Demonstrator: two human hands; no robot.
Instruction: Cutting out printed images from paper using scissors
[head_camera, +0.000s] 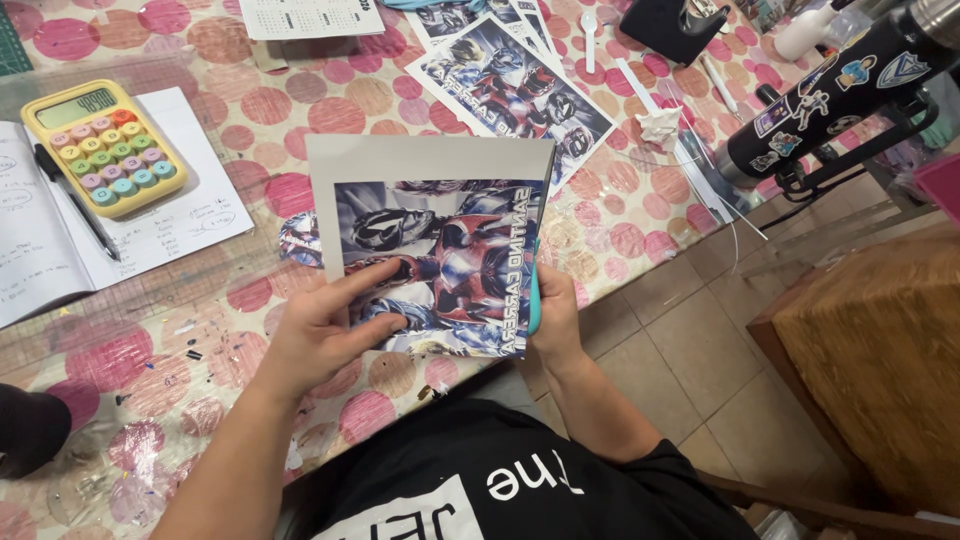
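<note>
My left hand (325, 320) grips the lower left of a grey card sheet (430, 160) that bears a glossy blue and red printed picture (440, 265). The sheet is held up over the table edge, tilted toward me. My right hand (555, 310) is at the sheet's lower right edge, holding a teal-handled tool (535, 295), probably scissors, whose blades are hidden against the sheet's edge.
More printed picture sheets (510, 95) lie on the pink-dotted tablecloth (230, 140). A yellow calculator (103, 145) rests on an open notebook (170, 225) with a black pen (75, 205). A black stickered bottle (830, 95) and crumpled paper (660, 125) lie at right. A wooden stool (880, 360) stands on the tiled floor.
</note>
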